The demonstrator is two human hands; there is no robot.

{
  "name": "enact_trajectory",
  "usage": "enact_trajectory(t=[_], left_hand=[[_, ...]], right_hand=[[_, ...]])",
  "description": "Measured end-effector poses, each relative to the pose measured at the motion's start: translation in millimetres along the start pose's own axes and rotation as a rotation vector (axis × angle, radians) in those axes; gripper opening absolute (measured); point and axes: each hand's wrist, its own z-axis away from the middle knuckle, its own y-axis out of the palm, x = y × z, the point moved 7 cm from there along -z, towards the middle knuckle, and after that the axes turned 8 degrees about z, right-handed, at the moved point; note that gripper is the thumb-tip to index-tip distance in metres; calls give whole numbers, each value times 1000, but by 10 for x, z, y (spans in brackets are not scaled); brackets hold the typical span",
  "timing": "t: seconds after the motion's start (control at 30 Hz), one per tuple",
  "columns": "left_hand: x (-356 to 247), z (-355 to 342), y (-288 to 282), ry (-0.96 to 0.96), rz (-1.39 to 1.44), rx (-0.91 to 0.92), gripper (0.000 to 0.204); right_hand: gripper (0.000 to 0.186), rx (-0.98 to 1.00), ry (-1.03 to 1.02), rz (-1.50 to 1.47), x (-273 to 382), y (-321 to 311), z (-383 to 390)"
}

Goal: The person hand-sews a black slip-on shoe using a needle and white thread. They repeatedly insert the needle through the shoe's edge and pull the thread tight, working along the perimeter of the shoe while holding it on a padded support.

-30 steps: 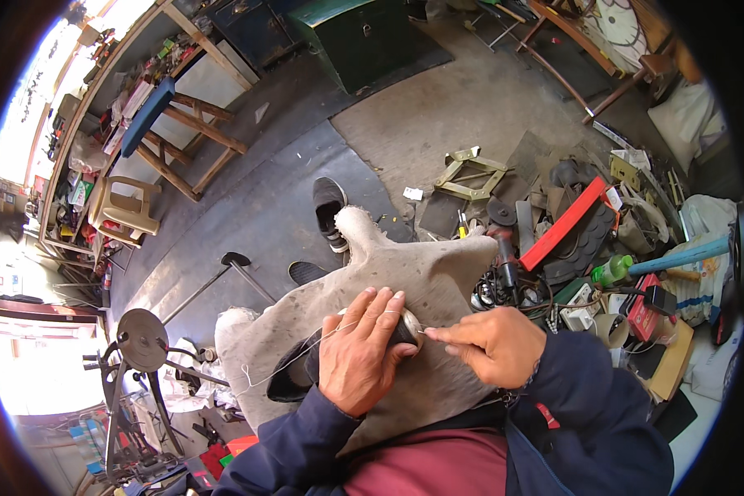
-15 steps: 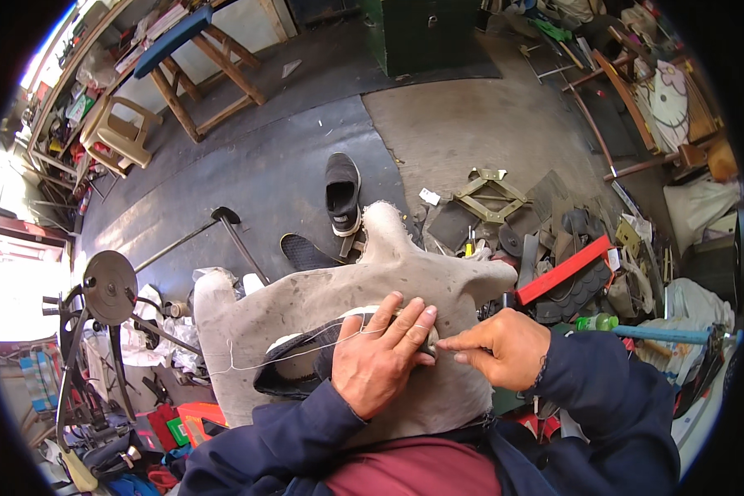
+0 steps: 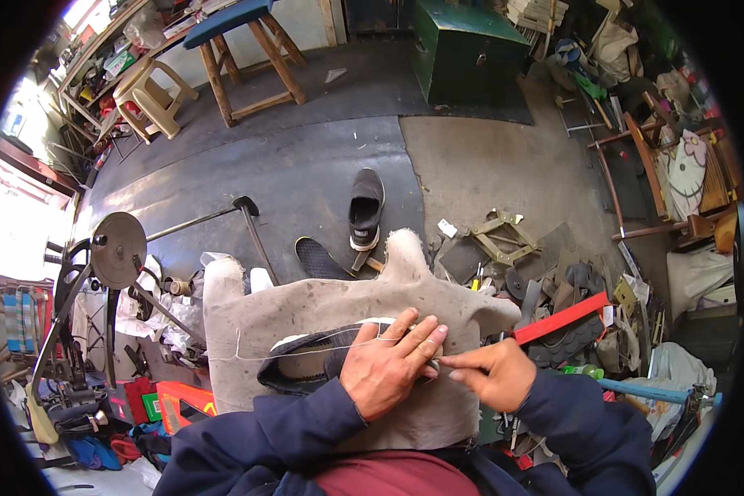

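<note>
A dark shoe (image 3: 293,364) with a white sole edge lies on its side across a stained grey cloth (image 3: 248,318) over my lap. My left hand (image 3: 393,364) is laid over the front part of the shoe, gripping it with fingers close together. At the toe end, my right hand (image 3: 496,372) is closed in a pinch, thumb and forefinger touching or nearly touching the shoe. What sits in that pinch is too small to make out. A thin white thread (image 3: 264,358) runs from the left hand over the shoe and loops across the cloth.
Beyond the cloth, a matching dark shoe (image 3: 366,207) and an insole (image 3: 318,258) lie on the floor. A metal stand with a round disc (image 3: 118,250) is at left. Scraps and a red bar (image 3: 562,318) lie at right. A green chest (image 3: 471,58) and a wooden stool (image 3: 248,66) stand farther off.
The whole view has tilted, so the room sits lower and further right in the picture. Both hands keep nearly the same places on the shoe.
</note>
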Motion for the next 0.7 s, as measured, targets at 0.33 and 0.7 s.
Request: enact_trajectory(t=[0.33,0.7], left_hand=[[-55,59,-18,9,-22,-3,61],[-29,89,-77,-9,96,35,68]], right_hand=[[16,18,103,-251,-112,48,-55],[14,14,3,-259,-299,-8,-3]])
